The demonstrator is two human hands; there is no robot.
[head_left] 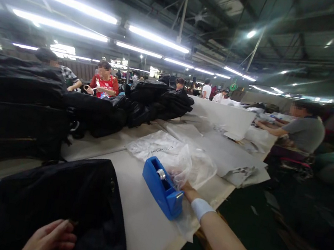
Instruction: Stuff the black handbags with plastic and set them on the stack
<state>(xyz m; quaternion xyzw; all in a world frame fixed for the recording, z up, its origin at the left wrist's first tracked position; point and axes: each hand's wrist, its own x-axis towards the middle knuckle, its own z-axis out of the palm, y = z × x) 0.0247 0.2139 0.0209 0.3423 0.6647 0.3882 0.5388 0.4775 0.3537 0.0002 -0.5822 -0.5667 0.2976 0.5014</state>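
Lowest in view, the left hand (49,242) lies palm down on a black bag (77,195) at the near edge of the table (136,227). Its fingers are loosely together and resting on the fabric rather than pinching it. The right hand (188,190), with a white wristband (201,208) just behind it, reaches forward from the near right to a crumpled clear plastic bag (195,164). The fingers are lost in the film, so I cannot tell whether they have closed on it. Just to the left of that hand, touching the plastic, stands a blue tape dispenser (164,189) with its tape roll (161,174) near the far end, set at an angle on the bare tabletop. Beyond it a flat printed plastic bag (153,144) lies on the table, and farther right are grey-white sheets (223,154) stacked towards the table's right edge. Along the left side a large heap of black goods (10,114) runs away from the camera and meets more black bundles (161,98) in the middle distance. Far left, a person in a red shirt (105,82) sits behind the heap. Far right, a person in a grey shirt (304,131) sits at the table, arms stretched onto it. Long tube lights (156,38) cross the ceiling.
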